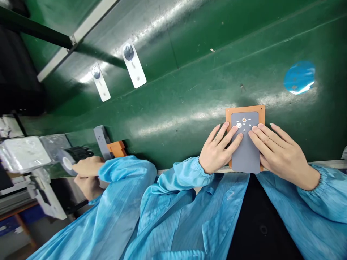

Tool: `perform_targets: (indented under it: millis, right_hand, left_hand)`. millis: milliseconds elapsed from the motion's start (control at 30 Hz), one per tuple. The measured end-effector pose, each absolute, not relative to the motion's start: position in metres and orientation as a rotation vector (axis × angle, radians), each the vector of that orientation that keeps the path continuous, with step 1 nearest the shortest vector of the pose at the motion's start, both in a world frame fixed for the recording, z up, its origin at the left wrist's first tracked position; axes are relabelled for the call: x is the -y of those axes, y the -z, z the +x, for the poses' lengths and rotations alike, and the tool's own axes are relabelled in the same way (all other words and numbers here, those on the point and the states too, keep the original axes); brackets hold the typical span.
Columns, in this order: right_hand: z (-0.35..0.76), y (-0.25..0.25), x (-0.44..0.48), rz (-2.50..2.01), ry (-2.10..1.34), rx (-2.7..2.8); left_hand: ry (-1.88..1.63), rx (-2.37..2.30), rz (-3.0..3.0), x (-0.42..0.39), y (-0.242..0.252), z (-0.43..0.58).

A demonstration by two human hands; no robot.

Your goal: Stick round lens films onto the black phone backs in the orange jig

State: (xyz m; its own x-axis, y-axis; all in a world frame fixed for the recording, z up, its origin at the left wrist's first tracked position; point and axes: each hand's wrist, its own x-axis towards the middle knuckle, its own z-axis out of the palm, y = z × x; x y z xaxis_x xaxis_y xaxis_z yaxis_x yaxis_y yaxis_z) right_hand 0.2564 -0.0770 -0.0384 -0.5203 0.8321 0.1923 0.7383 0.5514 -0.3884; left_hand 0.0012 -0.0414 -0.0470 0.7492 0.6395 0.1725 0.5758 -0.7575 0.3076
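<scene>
A flat grey panel [245,153] with rounded corners and several small cut-outs near its far end lies on an orange fixture plate [245,109]. The plate rests at the near edge of the green bench. My left hand [221,148] lies over the panel's left side, fingers stretched out and fingertips on the surface. From the right, my right hand [283,151] reaches across with its fingers extended and fingertips on the panel just below the cut-outs. Neither hand grips anything. The fixture's side edges are partly hidden under my hands.
A round blue film piece [299,77] lies on the green bench [189,97] at right. Two white panels [134,65] with dark round spots lie farther off. At left, a co-worker's hands [88,173] are beside a grey-and-white round item, near an orange block [117,148] and plastic-wrapped white stacks [25,153].
</scene>
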Motion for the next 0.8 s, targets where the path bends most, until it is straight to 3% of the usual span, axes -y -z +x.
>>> perform_targets:
  millis: [367,500,700,800]
  right_hand:
    - [0.254,0.038,0.074,-1.278,-0.413,2.433]
    - [0.258,0.028,0.073,-1.232,-0.445,2.287]
    - [0.270,0.020,0.061,-1.103,-1.126,1.334]
    - [0.278,0.033,0.053,-1.015,-1.375,1.139]
  left_hand:
    - [-0.283,-0.710,2.490,0.015,0.043,-0.017]
    - [-0.477,-0.754,2.237,-0.005,0.040,-0.019]
    - [-0.896,-0.836,1.757,-0.002,0.035,0.031]
    - [-1.025,-0.803,1.706,0.004,0.028,0.058]
